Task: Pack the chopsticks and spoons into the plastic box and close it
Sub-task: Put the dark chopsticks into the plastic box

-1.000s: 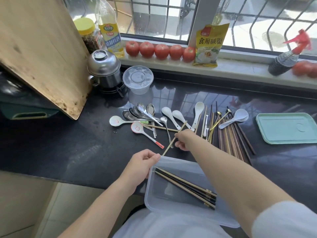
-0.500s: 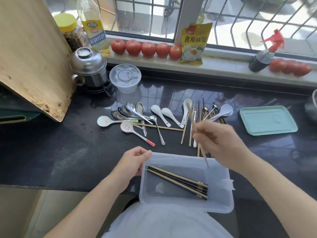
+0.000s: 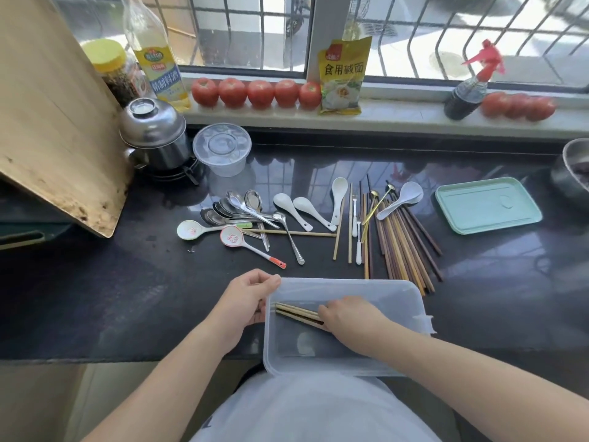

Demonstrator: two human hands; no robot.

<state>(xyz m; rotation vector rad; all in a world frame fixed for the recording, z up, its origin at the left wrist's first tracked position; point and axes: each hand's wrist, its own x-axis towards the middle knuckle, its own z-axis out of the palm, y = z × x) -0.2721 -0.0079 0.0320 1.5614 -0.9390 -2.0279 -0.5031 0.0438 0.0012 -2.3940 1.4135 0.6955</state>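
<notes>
Now the right hand point(image 3: 345, 320), which half a second ago carried a light chopstick above the plastic box point(image 3: 395, 290), is down inside it, fingers curled over the chopsticks in the box point(image 3: 294, 312); whether they still pinch one cannot be told. The left hand point(image 3: 247, 298) stays clamped on the box's left rim, steadying it at the counter edge. One more chopstick is thus judged delivered. Most loose chopsticks point(image 3: 404, 247) and all spoons point(image 3: 242, 207) remain on the counter point(image 3: 95, 298); the green lid point(image 3: 487, 204) lies well apart.
</notes>
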